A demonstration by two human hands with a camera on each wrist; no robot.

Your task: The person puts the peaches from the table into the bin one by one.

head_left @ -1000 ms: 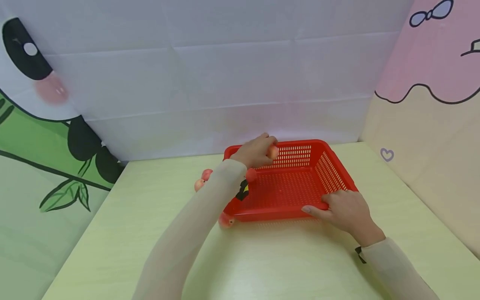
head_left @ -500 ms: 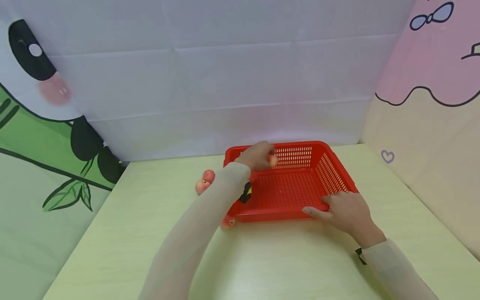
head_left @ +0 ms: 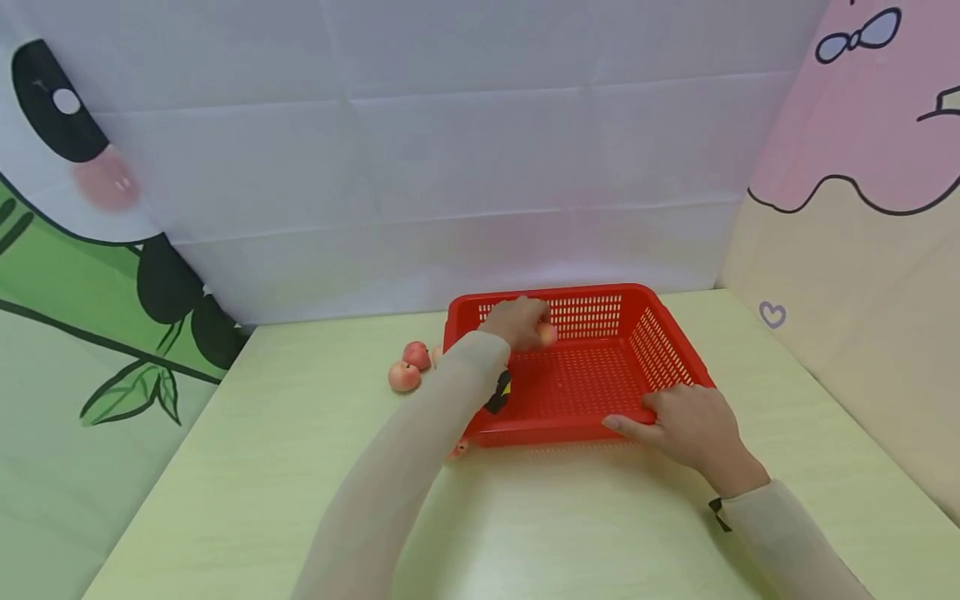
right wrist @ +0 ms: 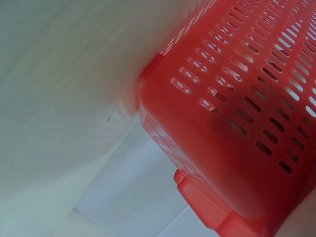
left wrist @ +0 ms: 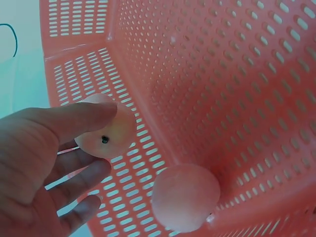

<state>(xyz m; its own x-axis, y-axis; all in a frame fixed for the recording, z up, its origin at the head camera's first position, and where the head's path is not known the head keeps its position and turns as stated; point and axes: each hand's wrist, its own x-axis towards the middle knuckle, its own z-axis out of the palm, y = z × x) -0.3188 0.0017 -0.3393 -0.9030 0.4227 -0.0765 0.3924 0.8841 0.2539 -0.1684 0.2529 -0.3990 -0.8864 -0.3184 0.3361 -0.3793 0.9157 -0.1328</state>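
My left hand (head_left: 517, 323) holds a yellowish-pink apple (head_left: 548, 335) inside the left part of the red plastic basket (head_left: 577, 379). In the left wrist view, the thumb lies over this apple (left wrist: 121, 129), and its dark end pit shows. Another apple (left wrist: 185, 197) lies in the basket below it, hidden by my sleeve in the head view. My right hand (head_left: 693, 425) grips the basket's front right rim, thumb along the edge. The right wrist view shows the basket's slotted outside (right wrist: 212, 143) close up.
Left of the basket, a pinkish apple (head_left: 405, 377) and a redder apple (head_left: 417, 355) sit on the pale table (head_left: 300, 433), with part of another beside them. One more apple (head_left: 461, 448) shows at the basket's front left corner, partly behind my sleeve. A white cloth wall (head_left: 450, 150) stands behind.
My left hand has lowered into the basket with the apple, moving slightly toward me. The forearm has shifted right, uncovering more of the apples at left. The right hand keeps its place on the rim.
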